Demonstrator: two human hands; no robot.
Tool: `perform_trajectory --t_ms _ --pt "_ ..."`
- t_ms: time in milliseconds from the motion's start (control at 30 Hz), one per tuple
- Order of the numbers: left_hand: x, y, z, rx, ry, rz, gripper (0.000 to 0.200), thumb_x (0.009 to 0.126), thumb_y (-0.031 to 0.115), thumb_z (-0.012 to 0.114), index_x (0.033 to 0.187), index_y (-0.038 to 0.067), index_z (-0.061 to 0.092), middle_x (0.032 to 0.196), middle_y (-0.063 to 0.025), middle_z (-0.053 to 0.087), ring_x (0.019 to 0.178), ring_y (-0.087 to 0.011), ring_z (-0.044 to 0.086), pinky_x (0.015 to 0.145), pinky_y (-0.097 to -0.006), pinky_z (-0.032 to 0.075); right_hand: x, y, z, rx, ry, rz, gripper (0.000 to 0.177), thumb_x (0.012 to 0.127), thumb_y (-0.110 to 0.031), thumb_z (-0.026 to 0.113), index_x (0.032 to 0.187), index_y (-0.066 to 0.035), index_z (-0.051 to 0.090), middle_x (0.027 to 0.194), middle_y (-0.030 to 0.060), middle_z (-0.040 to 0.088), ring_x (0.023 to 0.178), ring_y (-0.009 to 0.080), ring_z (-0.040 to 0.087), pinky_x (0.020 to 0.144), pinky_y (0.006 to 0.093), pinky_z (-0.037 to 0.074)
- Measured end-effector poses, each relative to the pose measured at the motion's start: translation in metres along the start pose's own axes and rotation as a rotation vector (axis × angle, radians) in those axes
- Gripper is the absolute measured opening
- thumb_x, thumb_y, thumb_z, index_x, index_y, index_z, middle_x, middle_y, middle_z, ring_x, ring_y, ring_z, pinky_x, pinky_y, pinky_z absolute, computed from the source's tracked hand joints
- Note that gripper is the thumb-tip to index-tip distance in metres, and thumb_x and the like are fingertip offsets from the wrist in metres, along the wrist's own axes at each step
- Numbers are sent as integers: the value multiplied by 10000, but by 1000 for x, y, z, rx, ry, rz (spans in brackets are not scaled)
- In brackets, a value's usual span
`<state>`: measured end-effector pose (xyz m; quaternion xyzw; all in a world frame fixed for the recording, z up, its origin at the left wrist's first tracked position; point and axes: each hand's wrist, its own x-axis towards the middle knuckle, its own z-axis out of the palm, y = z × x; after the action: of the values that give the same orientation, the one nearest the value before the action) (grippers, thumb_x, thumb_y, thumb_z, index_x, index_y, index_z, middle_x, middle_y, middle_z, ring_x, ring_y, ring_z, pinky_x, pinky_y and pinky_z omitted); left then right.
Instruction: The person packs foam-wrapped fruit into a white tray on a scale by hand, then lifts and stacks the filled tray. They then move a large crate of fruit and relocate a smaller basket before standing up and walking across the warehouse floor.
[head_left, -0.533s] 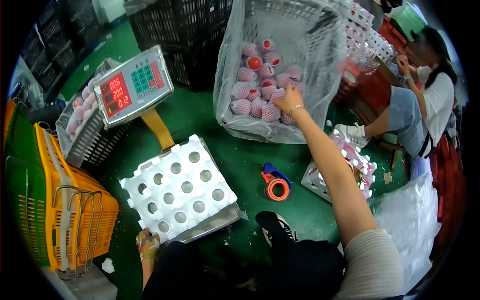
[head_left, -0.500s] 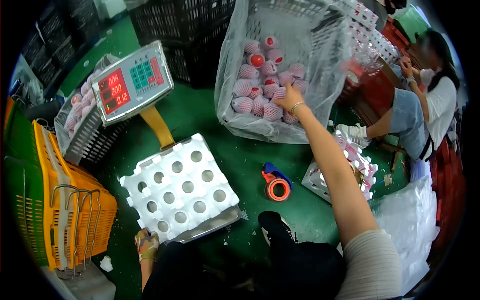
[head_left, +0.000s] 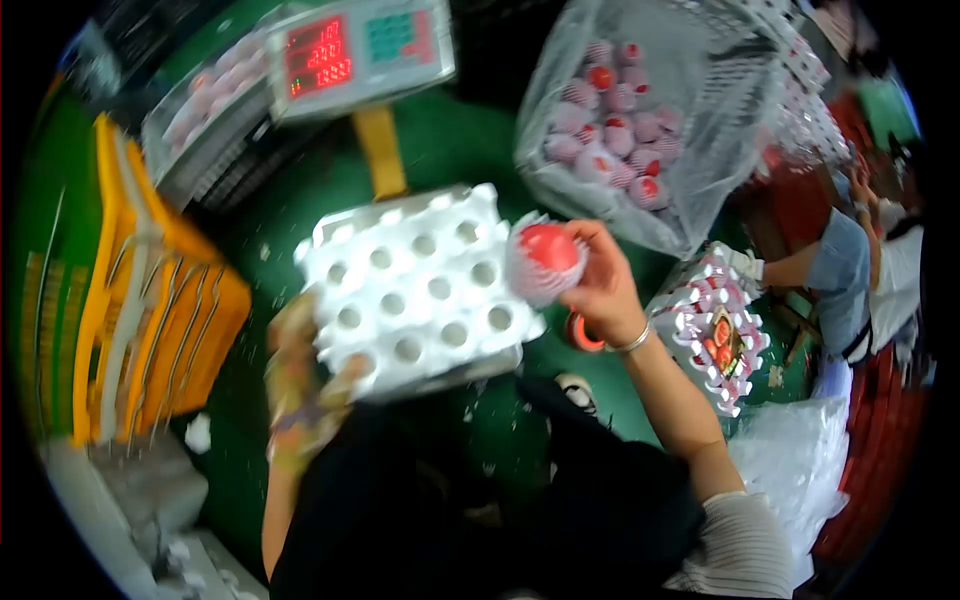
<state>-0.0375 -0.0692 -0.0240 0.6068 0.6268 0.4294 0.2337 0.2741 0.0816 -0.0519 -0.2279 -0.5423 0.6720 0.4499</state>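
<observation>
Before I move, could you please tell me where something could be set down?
Bare floor shows between the yellow scale post and plastic-lined crate, and between the shoe and printed package. It is crowded around the white foam tray: left hand, right hand and net-wrapped fruit.

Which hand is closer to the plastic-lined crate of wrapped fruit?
Right. The right hand holds a netted fruit just short of the crate; the left hand is farther away, at the left side of the white tray.

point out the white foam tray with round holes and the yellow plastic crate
white foam tray with round holes [head_left: 409,274]: head view, top surface between holes
yellow plastic crate [head_left: 230,310]: head view, right side wall
</observation>
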Motion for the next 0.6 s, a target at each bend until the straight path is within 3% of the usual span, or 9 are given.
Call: perform_trajectory --t_ms 100,133,233,300,367,400,433,533,600 --pt "5 28 14 -324 -394 30 850 737 269 803 1404 51 322 1384 -161 400 1121 -283 505 903 -390 464 -22 14 91 -23 -221 121 620 700 9 769 1227 -53 449 1227 56 489 1119 153 519 964 338 444" --pt "2 23 21 -55 -276 338 799 732 243 802 1362 48 351 1289 -139 489 1117 -274 512 900 -385 457 -28 13 112 -174 -265 99 550 720 -14 775 1183 -54 481 1209 60 487 1085 159 530 946 331 453" --pt "-34 -3 19 -648 -219 -72 632 733 231 791 1231 53 445 1155 -122 538 1057 -252 563 904 -351 467 -20 -5 126 -310 -469 154 377 759 -18 746 1078 -39 545 1167 78 500 1031 170 555 902 310 474" --pt "-43 -17 17 -655 -208 32 592 717 205 793 1195 61 475 1143 -105 540 1033 -222 567 905 -334 469 -14 -16 133 -451 -566 136 214 795 7 711 958 -2 574 1115 86 500 985 139 552 832 269 482" --pt "-49 -15 11 -1048 -471 -302 602 699 165 796 1199 65 475 1131 -87 544 1040 -192 551 912 -324 459 -9 -25 137 -641 -598 79 157 803 7 693 889 20 563 985 75 536 867 124 564 766 256 483" --pt "-48 -17 12 -820 -503 -123 609 713 162 781 1228 51 476 1137 -87 554 1030 -179 553 920 -306 450 -5 -34 142 -632 -546 151 148 797 25 677 875 30 550 905 71 546 798 119 556 718 246 478" --pt "-52 -22 17 -832 -512 -133 609 713 162 781 1228 51 476 1137 -87 554 1030 -179 553 920 -306 450 -2 -35 143 -623 -597 173 137 797 34 667 874 20 554 915 63 545 787 106 545 692 231 468" --pt "-56 -21 16 -1153 -563 -441 582 790 212 727 1282 18 485 1150 -77 567 1009 -165 562 910 -282 446 -1 -13 155 -558 -474 472 137 839 -17 654 939 4 563 938 40 556 739 64 542 649 208 450" --pt "-54 -38 25 -1139 -458 -468 446 876 171 657 1263 13 499 1123 -63 583 997 -125 562 873 -253 458 -3 0 156 -657 -407 414 180 846 -38 658 988 2 554 952 43 562 735 60 547 655 208 455"
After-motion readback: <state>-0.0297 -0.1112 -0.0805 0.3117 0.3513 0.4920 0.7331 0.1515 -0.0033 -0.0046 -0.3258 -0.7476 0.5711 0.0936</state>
